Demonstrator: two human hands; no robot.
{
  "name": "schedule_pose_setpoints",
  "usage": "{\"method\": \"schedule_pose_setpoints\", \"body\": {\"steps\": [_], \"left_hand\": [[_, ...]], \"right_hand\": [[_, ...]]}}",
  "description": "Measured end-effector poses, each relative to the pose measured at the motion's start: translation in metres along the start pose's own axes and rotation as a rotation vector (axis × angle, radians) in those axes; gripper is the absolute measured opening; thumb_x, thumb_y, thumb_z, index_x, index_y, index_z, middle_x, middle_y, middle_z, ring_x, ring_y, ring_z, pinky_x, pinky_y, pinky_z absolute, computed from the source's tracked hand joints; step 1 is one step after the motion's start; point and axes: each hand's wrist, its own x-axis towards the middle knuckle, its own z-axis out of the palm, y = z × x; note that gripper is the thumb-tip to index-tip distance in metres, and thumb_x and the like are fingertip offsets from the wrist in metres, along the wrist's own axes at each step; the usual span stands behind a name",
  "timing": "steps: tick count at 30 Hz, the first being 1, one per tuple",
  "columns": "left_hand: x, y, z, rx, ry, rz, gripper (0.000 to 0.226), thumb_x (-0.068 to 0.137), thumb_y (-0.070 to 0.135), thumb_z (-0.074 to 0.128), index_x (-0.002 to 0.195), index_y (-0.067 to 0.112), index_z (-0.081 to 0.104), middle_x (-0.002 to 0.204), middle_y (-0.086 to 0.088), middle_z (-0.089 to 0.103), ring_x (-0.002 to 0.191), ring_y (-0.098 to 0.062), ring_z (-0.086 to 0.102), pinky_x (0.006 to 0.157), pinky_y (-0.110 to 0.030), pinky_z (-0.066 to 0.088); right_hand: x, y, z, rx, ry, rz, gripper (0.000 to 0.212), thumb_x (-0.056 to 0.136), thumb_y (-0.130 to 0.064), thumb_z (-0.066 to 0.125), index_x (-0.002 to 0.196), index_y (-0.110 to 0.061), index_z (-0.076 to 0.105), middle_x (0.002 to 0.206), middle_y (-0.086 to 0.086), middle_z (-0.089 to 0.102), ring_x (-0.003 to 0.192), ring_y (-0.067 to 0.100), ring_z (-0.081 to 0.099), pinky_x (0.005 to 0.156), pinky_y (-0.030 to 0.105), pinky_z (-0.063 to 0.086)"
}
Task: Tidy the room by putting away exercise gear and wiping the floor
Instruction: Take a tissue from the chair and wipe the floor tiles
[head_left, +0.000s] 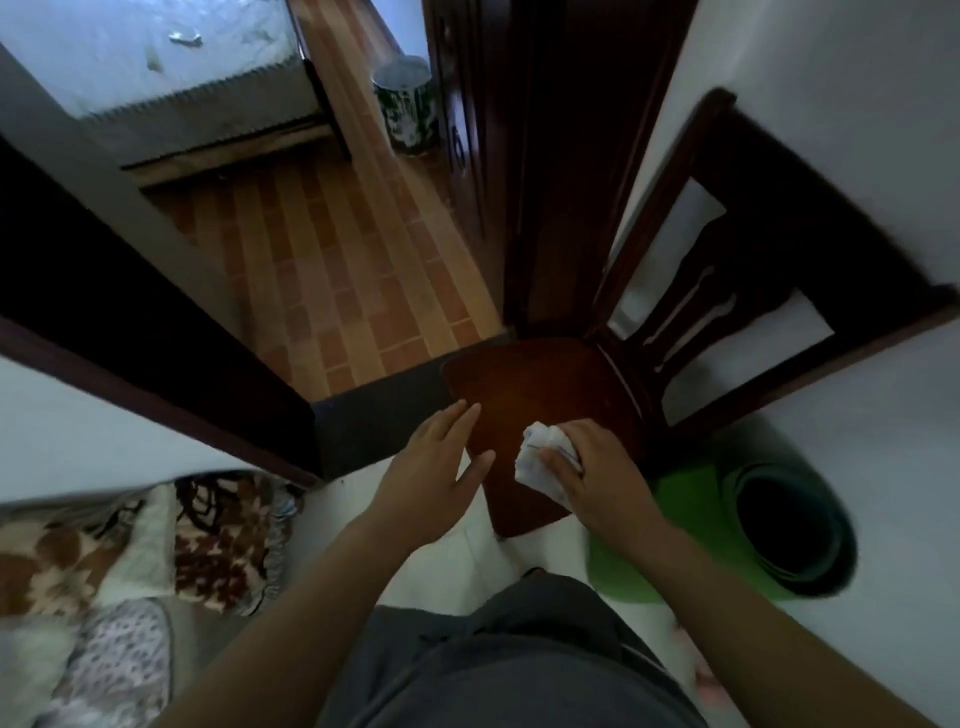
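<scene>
The right hand (597, 467) is clamped round a crumpled white cloth (540, 462) over the chair seat (545, 384); the left hand (436, 467) hovers just beside it, fingers straight and spread, holding nothing. To wipe the floor (363, 499) well, grip the cloth firmly and press it flat. 1 rolled mat (691, 493) stands beside the chair, base hidden; whether cloth touches seat cannot be told.

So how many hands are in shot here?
2. The left hand is open over the left edge of the wooden chair seat; the right hand grips a crumpled white cloth above the seat, beside it. Both show fully.
</scene>
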Motion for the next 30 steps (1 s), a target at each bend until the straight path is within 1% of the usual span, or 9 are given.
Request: {"method": "schedule_pose_setpoints", "body": {"steps": [3, 7, 10, 13, 17, 20, 23, 28, 30], "left_hand": [[0.034, 0.011, -0.005, -0.001, -0.042, 0.035, 0.061, 0.096, 0.048, 0.034, 0.149, 0.028, 0.011, 0.157, 0.007, 0.010, 0.144, -0.015, 0.010, 0.116, -0.035, 0.018], [0.081, 0.011, -0.015, 0.021, -0.114, 0.086, 0.061, 0.095, 0.048, 0.034, 0.149, 0.028, 0.012, 0.157, 0.007, 0.010, 0.144, -0.015, 0.009, 0.116, -0.041, 0.023], [0.124, 0.010, -0.022, 0.047, -0.192, 0.167, 0.061, 0.096, 0.048, 0.034, 0.149, 0.028, 0.012, 0.157, 0.007, 0.010, 0.144, -0.015, 0.008, 0.116, -0.039, 0.020], [0.170, 0.011, -0.027, 0.083, -0.274, 0.281, 0.061, 0.096, 0.048, 0.034, 0.149, 0.028, 0.013, 0.157, 0.007, 0.010, 0.144, -0.016, 0.009, 0.116, -0.039, 0.019], [0.225, 0.009, -0.040, 0.133, -0.401, 0.426, 0.061, 0.096, 0.047, 0.035, 0.149, 0.027, 0.013, 0.157, 0.006, 0.010, 0.144, -0.015, 0.010, 0.115, -0.036, 0.019], [0.266, 0.004, -0.050, 0.166, -0.466, 0.504, 0.061, 0.095, 0.049, 0.033, 0.149, 0.027, 0.012, 0.157, 0.005, 0.012, 0.143, -0.014, 0.012, 0.115, -0.041, 0.022], [0.302, 0.001, -0.053, 0.207, -0.525, 0.586, 0.061, 0.095, 0.050, 0.033, 0.148, 0.028, 0.012, 0.157, 0.004, 0.013, 0.143, -0.014, 0.012, 0.115, -0.041, 0.022], [0.331, 0.009, -0.055, 0.307, -0.657, 0.723, 0.061, 0.096, 0.049, 0.032, 0.149, 0.029, 0.009, 0.157, 0.005, 0.008, 0.144, -0.013, 0.008, 0.116, -0.042, 0.020], [0.338, 0.012, -0.054, 0.345, -0.704, 0.773, 0.060, 0.096, 0.048, 0.032, 0.149, 0.029, 0.009, 0.158, 0.006, 0.007, 0.144, -0.012, 0.007, 0.116, -0.041, 0.019]], "right_hand": [[0.023, 0.014, -0.011, 0.012, 0.040, 0.024, 0.051, 0.085, -0.061, 0.033, 0.102, -0.020, 0.058, 0.094, -0.008, 0.053, 0.086, 0.008, 0.050, 0.071, 0.014, 0.035], [0.047, 0.031, -0.016, 0.001, 0.099, 0.101, 0.037, 0.089, -0.051, 0.041, 0.101, -0.020, 0.058, 0.092, -0.008, 0.053, 0.083, 0.007, 0.050, 0.072, 0.020, 0.037], [0.063, 0.041, -0.020, -0.028, 0.161, 0.176, 0.044, 0.088, -0.055, 0.035, 0.097, -0.018, 0.058, 0.090, -0.008, 0.052, 0.081, 0.007, 0.048, 0.071, 0.020, 0.034], [0.078, 0.045, -0.022, -0.049, 0.244, 0.269, 0.048, 0.086, -0.056, 0.034, 0.099, -0.016, 0.057, 0.092, -0.008, 0.050, 0.084, 0.010, 0.049, 0.072, 0.023, 0.037], [0.094, 0.040, -0.017, -0.052, 0.356, 0.422, 0.047, 0.086, -0.056, 0.037, 0.104, -0.018, 0.058, 0.097, -0.009, 0.052, 0.087, 0.010, 0.049, 0.075, 0.025, 0.039], [0.109, 0.031, -0.007, -0.048, 0.402, 0.527, 0.048, 0.087, -0.055, 0.036, 0.112, -0.020, 0.058, 0.107, -0.004, 0.057, 0.094, 0.013, 0.051, 0.080, 0.027, 0.041], [0.123, 0.024, 0.006, -0.026, 0.447, 0.605, 0.052, 0.088, -0.056, 0.033, 0.118, -0.021, 0.057, 0.114, -0.001, 0.057, 0.100, 0.016, 0.051, 0.084, 0.028, 0.040], [0.137, 0.014, 0.032, 0.005, 0.569, 0.746, 0.059, 0.088, -0.064, 0.029, 0.114, -0.020, 0.059, 0.108, -0.001, 0.059, 0.095, 0.017, 0.052, 0.082, 0.031, 0.043], [0.140, 0.008, 0.042, 0.017, 0.603, 0.804, 0.056, 0.089, -0.062, 0.030, 0.114, -0.020, 0.059, 0.107, -0.001, 0.060, 0.094, 0.017, 0.052, 0.081, 0.031, 0.043]]}}
